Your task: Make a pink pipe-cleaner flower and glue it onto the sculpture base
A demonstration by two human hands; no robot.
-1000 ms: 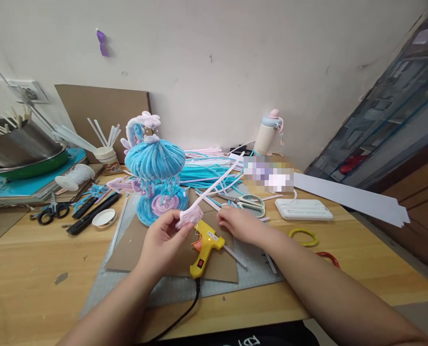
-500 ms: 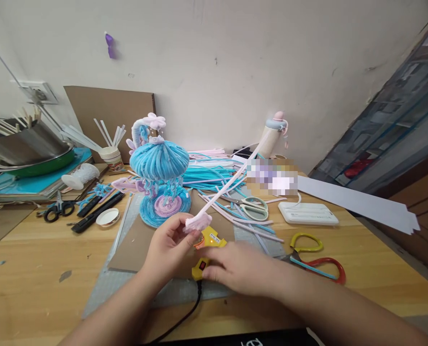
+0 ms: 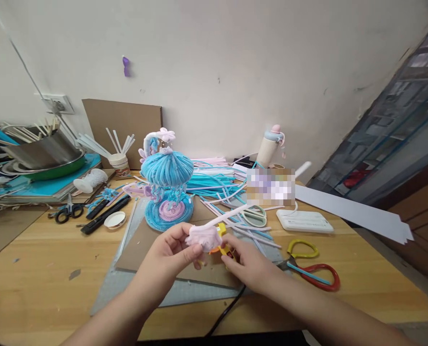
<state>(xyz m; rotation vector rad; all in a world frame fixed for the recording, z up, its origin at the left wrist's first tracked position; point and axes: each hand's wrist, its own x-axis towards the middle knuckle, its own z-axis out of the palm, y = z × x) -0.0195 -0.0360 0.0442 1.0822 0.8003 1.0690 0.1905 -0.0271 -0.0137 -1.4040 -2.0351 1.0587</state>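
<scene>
Head view: left hand [image 3: 170,257] pinches pink fuzzy piece [image 3: 203,236] above middle of bench [image 3: 48,269]; right hand [image 3: 251,265] looks closed on glue gun [image 3: 221,229], grip partly hidden, just beside piece. Risk: hot glue could burn left hand, so near; snagged cord [image 3: 228,311] could jerk gun. Paper cup [image 3: 120,163], far left, holds white sticks [image 3: 113,139]; metal bowl [image 3: 50,153], farther left, holds wooden sticks [image 3: 36,131].

Held piece [image 3: 204,237] fuzzy, table [image 3: 48,283] wd.
</scene>
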